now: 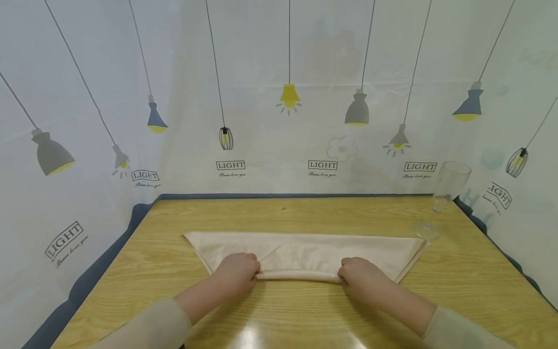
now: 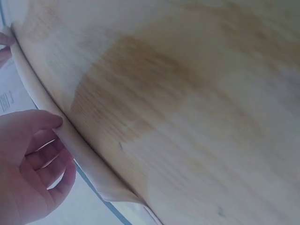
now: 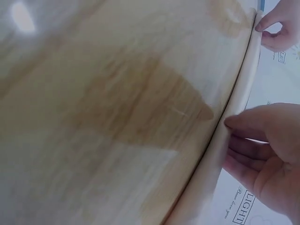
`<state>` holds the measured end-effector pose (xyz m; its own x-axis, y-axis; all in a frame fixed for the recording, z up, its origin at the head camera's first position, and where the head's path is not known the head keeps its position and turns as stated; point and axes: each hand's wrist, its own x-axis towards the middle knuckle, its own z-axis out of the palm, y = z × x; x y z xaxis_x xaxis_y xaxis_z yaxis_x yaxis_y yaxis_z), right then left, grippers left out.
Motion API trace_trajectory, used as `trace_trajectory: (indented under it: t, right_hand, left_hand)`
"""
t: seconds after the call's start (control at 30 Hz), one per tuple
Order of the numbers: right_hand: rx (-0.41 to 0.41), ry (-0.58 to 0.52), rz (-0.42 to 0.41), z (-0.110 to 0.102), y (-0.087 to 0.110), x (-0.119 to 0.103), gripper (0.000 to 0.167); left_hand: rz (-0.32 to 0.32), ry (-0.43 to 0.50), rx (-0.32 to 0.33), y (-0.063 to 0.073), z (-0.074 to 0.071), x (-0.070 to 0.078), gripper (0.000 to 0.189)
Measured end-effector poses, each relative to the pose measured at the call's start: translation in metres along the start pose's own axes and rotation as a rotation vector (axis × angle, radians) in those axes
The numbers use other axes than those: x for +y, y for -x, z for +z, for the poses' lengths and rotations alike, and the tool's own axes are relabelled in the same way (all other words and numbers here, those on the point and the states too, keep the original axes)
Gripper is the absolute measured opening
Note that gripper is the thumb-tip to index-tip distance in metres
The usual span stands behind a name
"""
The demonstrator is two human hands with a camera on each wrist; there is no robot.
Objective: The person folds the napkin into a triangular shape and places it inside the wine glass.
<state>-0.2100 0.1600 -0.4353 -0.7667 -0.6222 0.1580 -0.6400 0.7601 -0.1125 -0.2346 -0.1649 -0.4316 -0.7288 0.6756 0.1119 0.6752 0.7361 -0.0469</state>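
A pale pink cloth napkin lies on the wooden table, wide along its far edge and narrower toward me, with a rolled fold along its near edge. My left hand pinches this fold left of its middle; in the left wrist view the left hand's thumb lies on the roll with the fingers curled behind it. My right hand pinches the same fold further right, and the right wrist view shows its thumb pressed on the rolled edge. Slanting corners of cloth stick out beyond both hands.
A clear stemmed glass stands at the back right of the wooden table, its foot close to the napkin's right corner. White curtains printed with lamps surround the table at the back and both sides.
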Motion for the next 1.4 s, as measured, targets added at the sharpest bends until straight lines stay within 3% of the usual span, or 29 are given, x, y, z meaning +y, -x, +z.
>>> trace_trajectory:
  t: [0.2, 0.47, 0.6, 0.77, 0.9, 1.03, 1.23, 1.4]
  right_hand:
    - [0.002, -0.050, 0.088, -0.001, -0.002, 0.001, 0.014]
    - [-0.027, -0.087, 0.211, 0.001, -0.012, 0.004, 0.004]
    - [-0.028, -0.085, 0.243, 0.003, -0.017, 0.008, 0.007]
    - [-0.027, -0.114, 0.271, 0.004, -0.020, 0.011, 0.008]
    - [0.015, -0.060, 0.209, 0.005, -0.020, 0.012, 0.007]
    - [0.056, -0.013, 0.130, 0.005, -0.020, 0.012, 0.023]
    - [0.037, 0.010, 0.088, 0.007, -0.017, 0.015, 0.047]
    - [-0.016, 0.010, 0.061, 0.005, -0.012, 0.015, 0.048]
  left_hand:
    - [-0.017, -0.007, 0.058, 0.001, 0.001, 0.000, 0.004]
    - [-0.138, 0.139, 0.024, -0.002, 0.004, -0.005, 0.004]
    - [-0.206, 0.204, -0.011, -0.005, 0.006, -0.007, 0.015]
    - [-0.211, 0.163, 0.042, -0.008, 0.009, -0.009, 0.016]
    - [-0.175, 0.091, 0.079, -0.011, 0.009, -0.008, 0.017]
    - [-0.172, 0.088, 0.039, -0.012, 0.007, -0.002, 0.013]
    - [-0.155, 0.073, 0.019, -0.009, 0.005, -0.001, 0.005]
    - [-0.119, 0.063, -0.001, -0.007, 0.005, -0.006, 0.012]
